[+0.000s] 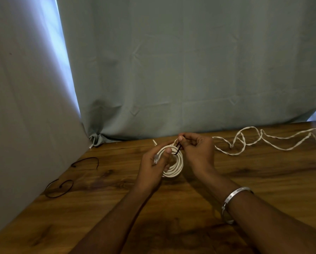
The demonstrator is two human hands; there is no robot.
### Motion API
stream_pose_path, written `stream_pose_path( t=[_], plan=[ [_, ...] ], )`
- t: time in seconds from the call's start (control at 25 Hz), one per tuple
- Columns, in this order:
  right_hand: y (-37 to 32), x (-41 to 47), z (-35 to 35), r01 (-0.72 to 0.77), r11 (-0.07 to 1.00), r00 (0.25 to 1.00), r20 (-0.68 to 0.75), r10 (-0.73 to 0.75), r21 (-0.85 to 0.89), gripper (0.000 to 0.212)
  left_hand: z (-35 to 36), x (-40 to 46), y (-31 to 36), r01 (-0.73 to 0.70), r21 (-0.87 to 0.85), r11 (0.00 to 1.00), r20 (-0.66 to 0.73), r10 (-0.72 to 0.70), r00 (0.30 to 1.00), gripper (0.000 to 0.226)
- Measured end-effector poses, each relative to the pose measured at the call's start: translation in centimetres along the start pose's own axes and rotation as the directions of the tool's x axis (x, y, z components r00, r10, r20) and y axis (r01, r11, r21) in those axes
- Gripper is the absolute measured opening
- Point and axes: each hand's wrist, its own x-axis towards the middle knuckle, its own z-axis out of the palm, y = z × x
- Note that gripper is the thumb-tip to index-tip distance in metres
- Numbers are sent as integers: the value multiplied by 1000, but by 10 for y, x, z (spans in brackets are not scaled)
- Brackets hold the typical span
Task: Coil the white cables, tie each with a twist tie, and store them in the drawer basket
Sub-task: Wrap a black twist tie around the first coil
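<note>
A: The left hand (156,163) grips the coiled white cable (172,162) above the wooden table (190,208), thumb pressed on the coil, a clear plug beside the fingers.

B: And the right hand (197,149)?

A: It pinches a dark twist tie (178,148) at the coil's top edge.

B: What lies around?

A: An uncoiled white cable (263,142) sprawls to the right. Two spare twist ties (60,187) lie left, near the grey-blue curtain (172,70). A silver bracelet (232,200) circles the right wrist.

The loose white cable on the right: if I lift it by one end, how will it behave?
The loose white cable lies in slack, twisted loops on the table, so it is probably floppy and would trail. It looks thin, likely light. Its crossings may tangle.
</note>
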Motion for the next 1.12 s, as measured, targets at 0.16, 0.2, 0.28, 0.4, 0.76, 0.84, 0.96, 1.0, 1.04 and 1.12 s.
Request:
stream_pose_path(
  t=[0.16, 0.2, 0.28, 0.4, 0.76, 0.84, 0.96, 1.0, 1.04, 1.12],
  plan=[
    [-2, -7, 0, 40, 998, 999, 0, -40, -50, 18, 4, -2, 0, 30, -38, 999, 16, -30, 999, 30],
    [-1, -8, 0, 63, 995, 998, 7, -63, -75, 15, 4, -2, -1, 46, -57, 997, 22, -44, 999, 25],
    [-1, -10, 2, 96, 989, 995, 13, -95, -108, 14, 4, -1, -2, 77, -68, 995, 42, -74, 996, 16],
    [-4, -8, 2, 93, 993, 996, 14, -92, -75, 18, 3, 1, -1, 176, -140, 974, 98, -163, 982, 9],
    [-2, -8, 4, 134, 990, 983, 127, -129, -34, 27, 4, 1, 0, 151, 30, 988, -56, -149, 987, 14],
    [-2, -8, 6, 99, 995, 979, 174, -102, 29, 25, 0, -1, 0, 59, 125, 990, -57, -52, 997, 15],
    [-2, -8, 5, 52, 993, 976, 203, -72, 102, 22, -2, -2, 2, 64, 50, 997, -78, -60, 995, 11],
    [-2, -8, 5, 51, 993, 977, 202, -72, 110, 22, -1, -2, 3, 68, 37, 997, -88, -64, 994, 10],
    [-3, -8, 5, 52, 991, 977, 200, -76, 120, 21, 0, -1, 3, 69, 29, 997, -101, -66, 993, 10],
    [-4, -8, 4, 52, 989, 978, 192, -78, 136, 21, 1, 0, 1, 86, 12, 996, -136, -84, 987, 12]
  ],
)
